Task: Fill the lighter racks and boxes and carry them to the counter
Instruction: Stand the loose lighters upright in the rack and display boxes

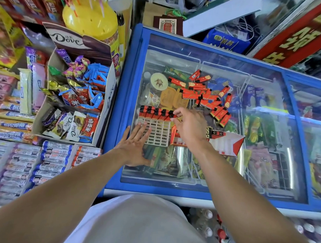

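On the freezer lid [231,56], left hand [135,147] flat, fingers spread on the white rack [155,132], right hand [188,126] pinching a red lighter [171,115] at the rack's far row, loose lighters [208,94] beyond that hand.

Bright even light, glare on glass lid [264,136], edges warped, softly blurred.
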Demonstrator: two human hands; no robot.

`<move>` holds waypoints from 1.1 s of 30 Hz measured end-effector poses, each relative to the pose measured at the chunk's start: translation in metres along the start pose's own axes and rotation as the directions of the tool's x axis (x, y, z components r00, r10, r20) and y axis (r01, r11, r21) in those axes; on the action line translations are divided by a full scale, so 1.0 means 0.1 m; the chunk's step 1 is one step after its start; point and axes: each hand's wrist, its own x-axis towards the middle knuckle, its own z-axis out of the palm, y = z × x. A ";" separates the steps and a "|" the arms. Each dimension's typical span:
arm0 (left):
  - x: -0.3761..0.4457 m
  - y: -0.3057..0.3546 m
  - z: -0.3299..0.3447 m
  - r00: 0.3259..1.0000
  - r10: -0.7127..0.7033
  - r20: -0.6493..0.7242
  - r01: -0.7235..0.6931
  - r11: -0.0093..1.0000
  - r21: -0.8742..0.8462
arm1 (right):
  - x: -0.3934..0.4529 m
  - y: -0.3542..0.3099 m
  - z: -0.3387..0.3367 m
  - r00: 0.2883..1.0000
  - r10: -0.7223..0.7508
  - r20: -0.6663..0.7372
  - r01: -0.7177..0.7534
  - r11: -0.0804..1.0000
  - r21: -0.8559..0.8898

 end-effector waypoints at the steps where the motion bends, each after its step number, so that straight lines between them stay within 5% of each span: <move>1: 0.00 0.00 0.00 1.000 0.002 0.000 -0.002 1.000 0.000 | 0.00 0.00 0.00 1.000 0.001 -0.008 -0.001 1.000 -0.001; 18: -0.02 0.01 0.00 1.000 0.002 0.004 -0.003 1.000 0.018 | 0.11 -0.03 -0.06 1.000 0.010 0.007 -0.010 1.000 -0.008; 24: 0.00 0.02 -0.02 1.000 -0.008 0.029 0.007 0.999 0.042 | 0.39 0.07 -0.03 0.993 0.114 0.021 -0.115 0.991 0.070; 33: 0.01 0.01 0.00 0.999 -0.010 0.031 0.008 0.998 0.058 | 1.17 0.70 0.22 0.968 0.168 0.185 -0.128 0.969 -0.210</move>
